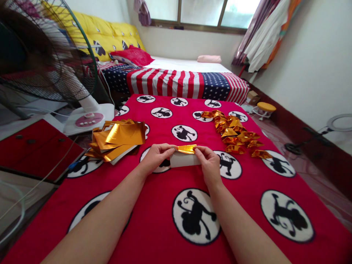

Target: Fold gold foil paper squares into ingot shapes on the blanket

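Observation:
A sheet of gold foil paper [184,160] is pinched between my two hands, its white back toward me and its far edge folded over to show a shiny gold strip. My left hand [158,156] grips the left end of the fold with thumb and fingers. At the right end, my right hand [209,159] pinches the same fold. To the left lies a loose stack of flat gold foil sheets [125,134]. Over on the right, several folded gold foil pieces [231,126] sit in a cluster.
A red cloth with monkey prints [154,234] covers the table. An electric fan [88,110] stands at the left beside a red cabinet [38,146]. Behind is a bed with a flag-patterned cover [170,82]. A yellow stool [266,106] and a ring light [339,123] are at right.

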`<state>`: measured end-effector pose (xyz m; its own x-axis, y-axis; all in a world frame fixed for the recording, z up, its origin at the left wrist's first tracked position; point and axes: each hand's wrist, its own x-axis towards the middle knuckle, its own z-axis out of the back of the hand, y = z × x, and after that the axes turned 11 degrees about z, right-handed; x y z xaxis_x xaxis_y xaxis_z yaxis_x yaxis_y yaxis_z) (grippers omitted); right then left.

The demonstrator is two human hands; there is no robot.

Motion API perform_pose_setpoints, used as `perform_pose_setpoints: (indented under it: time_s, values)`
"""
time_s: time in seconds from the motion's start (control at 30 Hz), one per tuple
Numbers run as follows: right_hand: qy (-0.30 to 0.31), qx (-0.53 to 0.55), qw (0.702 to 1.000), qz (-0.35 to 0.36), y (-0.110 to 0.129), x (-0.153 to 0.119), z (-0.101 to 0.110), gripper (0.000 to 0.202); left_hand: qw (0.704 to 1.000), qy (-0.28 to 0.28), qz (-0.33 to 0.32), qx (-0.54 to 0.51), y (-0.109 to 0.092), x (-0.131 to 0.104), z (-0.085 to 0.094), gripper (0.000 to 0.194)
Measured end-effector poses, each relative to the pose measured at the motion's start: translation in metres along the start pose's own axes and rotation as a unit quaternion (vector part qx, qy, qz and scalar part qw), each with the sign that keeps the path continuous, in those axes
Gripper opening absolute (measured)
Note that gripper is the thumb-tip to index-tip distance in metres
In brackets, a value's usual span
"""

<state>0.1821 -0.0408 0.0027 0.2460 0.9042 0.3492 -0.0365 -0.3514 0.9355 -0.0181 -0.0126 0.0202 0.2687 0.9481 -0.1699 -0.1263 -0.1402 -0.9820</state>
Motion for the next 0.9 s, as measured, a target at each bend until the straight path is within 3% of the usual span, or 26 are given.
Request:
perform_pose_setpoints:
  time_s: [0.27,0.5,0.9]
  values:
    - [0.008,0.018,1.000,-0.003,0.0037,-0.0009,-0.0010,0.020,0.998,0.006,0.007,-0.056,0.0001,0.0011,-0.0023,0.043]
    - [0.013,0.033,0.999,-0.012,0.0066,-0.0014,-0.0021,0.020,0.999,-0.023,-0.002,-0.028,-0.0019,0.0005,-0.0024,0.044]
    - [0.018,0.037,0.999,-0.011,0.0059,-0.0016,-0.0012,0.020,0.998,-0.007,0.012,-0.059,-0.0010,0.0005,-0.0029,0.048]
